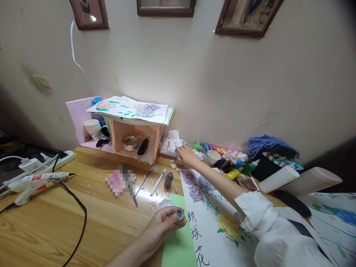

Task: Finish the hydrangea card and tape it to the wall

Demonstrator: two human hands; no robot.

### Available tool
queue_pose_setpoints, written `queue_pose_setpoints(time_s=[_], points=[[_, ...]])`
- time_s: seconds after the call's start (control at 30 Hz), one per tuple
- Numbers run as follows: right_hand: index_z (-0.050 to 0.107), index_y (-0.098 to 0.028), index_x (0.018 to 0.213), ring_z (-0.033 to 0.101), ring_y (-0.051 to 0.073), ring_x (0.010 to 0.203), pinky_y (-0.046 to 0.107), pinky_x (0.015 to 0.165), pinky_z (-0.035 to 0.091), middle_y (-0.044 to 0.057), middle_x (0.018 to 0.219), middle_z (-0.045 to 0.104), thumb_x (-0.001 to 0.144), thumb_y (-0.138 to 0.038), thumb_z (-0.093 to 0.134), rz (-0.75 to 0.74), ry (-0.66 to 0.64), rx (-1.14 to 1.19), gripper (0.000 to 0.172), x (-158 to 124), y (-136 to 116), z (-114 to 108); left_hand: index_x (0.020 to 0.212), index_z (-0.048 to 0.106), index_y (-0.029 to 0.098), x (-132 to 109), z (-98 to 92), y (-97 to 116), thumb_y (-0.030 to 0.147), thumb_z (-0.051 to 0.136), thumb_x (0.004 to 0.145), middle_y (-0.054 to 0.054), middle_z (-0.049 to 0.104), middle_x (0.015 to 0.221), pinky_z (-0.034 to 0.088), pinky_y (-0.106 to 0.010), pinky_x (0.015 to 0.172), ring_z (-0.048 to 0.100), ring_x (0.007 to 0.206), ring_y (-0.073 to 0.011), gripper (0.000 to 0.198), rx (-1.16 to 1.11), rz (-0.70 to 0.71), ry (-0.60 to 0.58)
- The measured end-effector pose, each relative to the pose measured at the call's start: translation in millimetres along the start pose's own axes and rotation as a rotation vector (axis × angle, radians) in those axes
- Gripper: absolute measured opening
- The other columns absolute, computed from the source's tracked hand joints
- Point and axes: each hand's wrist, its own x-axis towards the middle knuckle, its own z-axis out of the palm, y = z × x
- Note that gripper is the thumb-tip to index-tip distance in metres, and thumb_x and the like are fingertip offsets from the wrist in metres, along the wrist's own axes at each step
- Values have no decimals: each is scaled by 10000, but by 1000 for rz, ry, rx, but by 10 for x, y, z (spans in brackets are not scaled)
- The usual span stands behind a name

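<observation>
My left hand [164, 226] is closed around a small round pot [180, 214] with a dark grey inside, held above a green sheet [178, 237]. Behind it, partly covered, lies a pale scalloped dish [165, 204]. My right hand [187, 155] reaches toward the wall, its fingers pinched on a thin blue stick [176, 145], perhaps a brush. A white rack [165, 147] stands beside those fingers. Under my right arm is a white sheet [204, 237] with raised purple and yellow flowers and black characters. A small dark grey bottle [168, 180] stands upright between the hands.
A white pen [158, 182] and a blue brush [144, 181] lie on the table. At left are a glue gun [36, 183], its black cable [83, 207] and a power strip [66, 157]. An orange box [133, 129] stands behind; bottles [250, 167] and a paper cup [213, 157] line the right.
</observation>
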Motion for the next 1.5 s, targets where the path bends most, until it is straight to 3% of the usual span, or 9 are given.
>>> queue_pose_setpoints(time_s=[0.3, 0.47, 0.57, 0.63, 0.77, 0.97, 1.13, 1.33, 1.5], points=[[554, -127, 1157, 430, 306, 1085, 380, 861, 363, 168, 1136, 563, 811, -149, 529, -25, -34, 80, 347, -44, 4, -39, 923, 709, 135, -13, 7, 8, 325, 739, 723, -75, 665, 891, 438, -324, 932, 634, 861, -163, 277, -3, 2, -10], [562, -116, 1127, 404, 297, 1137, 408, 936, 331, 170, 1185, 547, 817, -54, 441, -6, 13, 229, 338, -145, -39, -269, 941, 705, 133, -3, -19, 23, 326, 723, 741, -83, 673, 907, 424, -345, 958, 636, 889, -177, 279, 11, 15, -19], [572, -135, 1062, 460, 260, 1079, 391, 919, 358, 137, 1096, 590, 860, -84, 375, 51, 50, 362, 287, -346, -156, -434, 952, 702, 140, 15, -43, 35, 323, 730, 734, -81, 679, 917, 410, -364, 977, 640, 889, -180, 286, -1, 17, 9], [590, -154, 964, 548, 215, 911, 353, 822, 422, 94, 943, 632, 855, -119, 405, 89, 19, 470, 218, -528, -261, -472, 956, 701, 141, 31, -65, 57, 316, 736, 729, -81, 684, 924, 402, -366, 986, 642, 894, -178, 289, -8, 29, 31], [591, -161, 917, 589, 145, 669, 284, 638, 476, 34, 796, 648, 772, -188, 571, 138, -99, 683, 149, -833, -460, -332, 966, 699, 148, 77, -129, 172, 302, 745, 722, -74, 693, 962, 406, -340, 989, 647, 903, -167, 293, -15, 85, 105], [538, -157, 1094, 611, 159, 791, 308, 694, 515, 90, 1019, 610, 653, -275, 739, 198, -84, 892, 499, -777, -677, 27, 930, 698, 137, 161, -254, 433, 304, 765, 692, -65, 706, 957, 428, -321, 977, 653, 898, -162, 298, 14, 237, 286], [604, -164, 875, 610, 187, 844, 340, 763, 505, 57, 920, 627, 669, -223, 721, 187, -56, 986, 244, -655, -761, 150, 912, 693, 128, 200, -356, 493, 307, 760, 694, -69, 708, 946, 436, -317, 971, 650, 908, -162, 290, 43, 294, 346], [609, -181, 898, 619, 171, 912, 340, 867, 483, 36, 939, 662, 759, -237, 649, 89, -65, 1115, 155, -777, -796, -114, 911, 687, 136, 175, -347, 511, 315, 745, 709, -66, 704, 949, 437, -301, 956, 642, 916, -157, 276, 51, 300, 343], [591, -179, 1031, 602, 172, 926, 368, 871, 487, 57, 994, 638, 812, -282, 611, 13, -66, 1186, 243, -1022, -879, -489, 943, 682, 168, 80, -211, 567, 294, 734, 722, -42, 702, 931, 440, -301, 941, 638, 896, -148, 259, 65, 328, 305]])
